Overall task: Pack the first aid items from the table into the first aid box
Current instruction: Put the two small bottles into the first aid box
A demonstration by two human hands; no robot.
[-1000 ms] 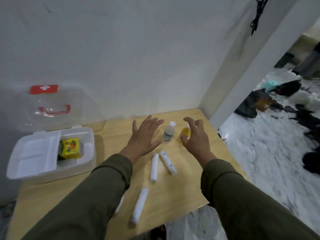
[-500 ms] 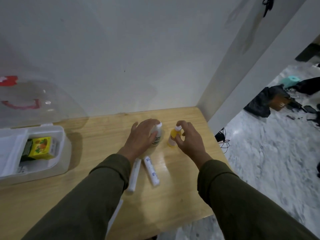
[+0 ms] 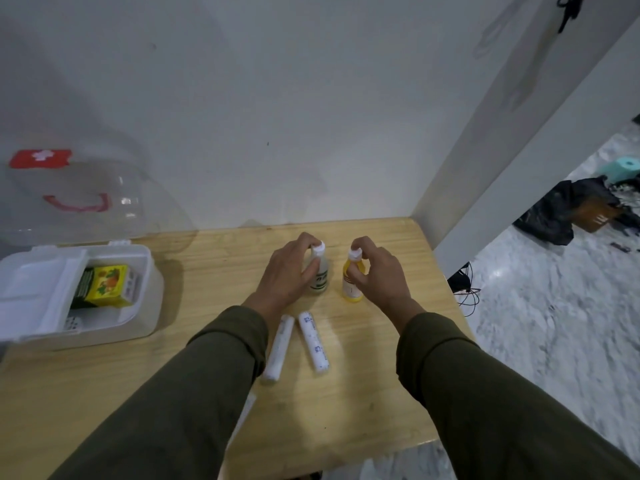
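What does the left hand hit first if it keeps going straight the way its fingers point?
The left hand already wraps the clear white-capped bottle; beyond that, bare wooden table, then probably the white wall, though depth is unclear.

Dim, even indoor light — soft shadows fall right of the first aid box [image 3: 104, 292] on the desk [image 3: 363, 410]. Wide-angle bending curves the edges; the right floor is smeared, and glare spots the box's clear lid [image 3: 128, 202].

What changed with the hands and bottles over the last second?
Both hands moved forward and closed: the left hand now grips the clear bottle, the right hand the yellow bottle. Both bottles, the white rolls and the open box stayed put.
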